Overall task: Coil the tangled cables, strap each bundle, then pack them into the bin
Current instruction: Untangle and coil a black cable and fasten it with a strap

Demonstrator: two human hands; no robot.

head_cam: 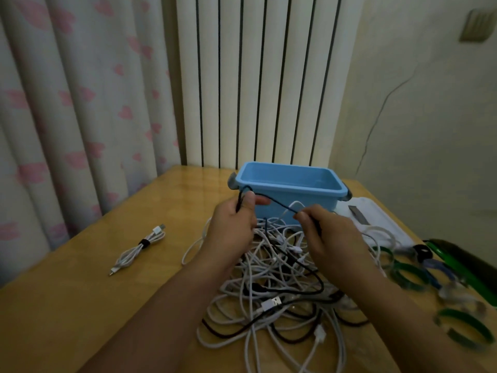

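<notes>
A tangled heap of white and black cables (279,286) covers the middle of the wooden table (80,305). Above it my left hand (234,224) grips a looped end of a black cable (282,207), and my right hand (330,232) pinches the same cable a short way along, so it runs taut between them. The rest of that cable drops back into the heap. A blue plastic bin (290,192) stands just behind my hands with nothing visible inside it. One white cable (139,249), coiled and bound with a black strap, lies alone to the left.
Several green, blue and clear strap rings (408,273) lie along the table's right side, beside a dark green-edged object (468,262). A white flat object (376,219) lies to the right of the bin. Curtains and a radiator rise behind the table.
</notes>
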